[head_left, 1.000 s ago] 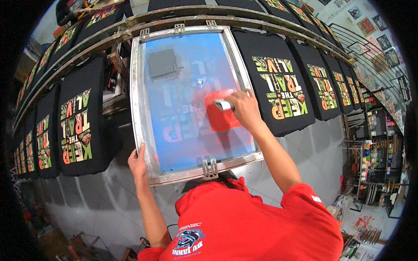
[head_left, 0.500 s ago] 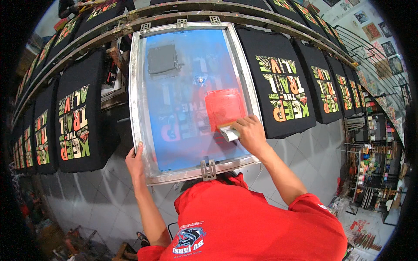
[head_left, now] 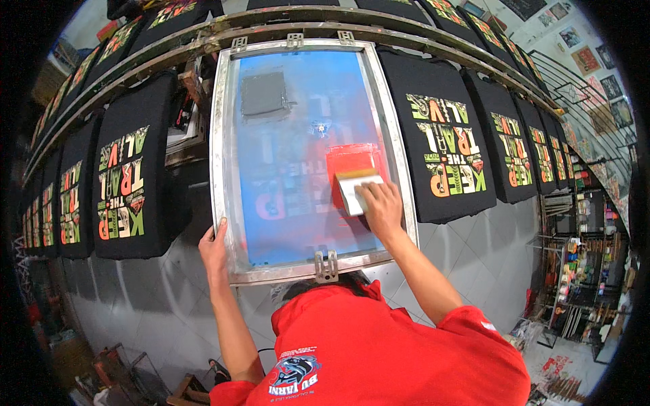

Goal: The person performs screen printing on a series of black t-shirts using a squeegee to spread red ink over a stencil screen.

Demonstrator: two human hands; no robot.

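Note:
A screen-printing frame (head_left: 219,155) with a metal border and blue mesh lies in front of me, over a partly visible coloured design. My left hand (head_left: 214,252) grips the frame's near left side, its thumb on the border. In my right hand (head_left: 382,205) is a squeegee with a pale handle (head_left: 353,197) and a yellowish-brown edge. It is tilted against the right part of the mesh, at a patch of red ink (head_left: 345,154). A dark grey square patch (head_left: 264,93) sits on the mesh's far left. My right hand hides part of the squeegee.
Black shirts with colourful prints lie in rows left (head_left: 139,101) and right (head_left: 437,74) of the frame. A long rail (head_left: 399,34) runs behind it, near metal hinge clips (head_left: 294,40). A metal clip (head_left: 326,266) sits at the near edge. Shelves (head_left: 575,250) stand at right.
The squeegee has moved slightly away from me over the red patch, and its pale face shows more fully. My left hand stays on the frame. The whole view has shifted a little.

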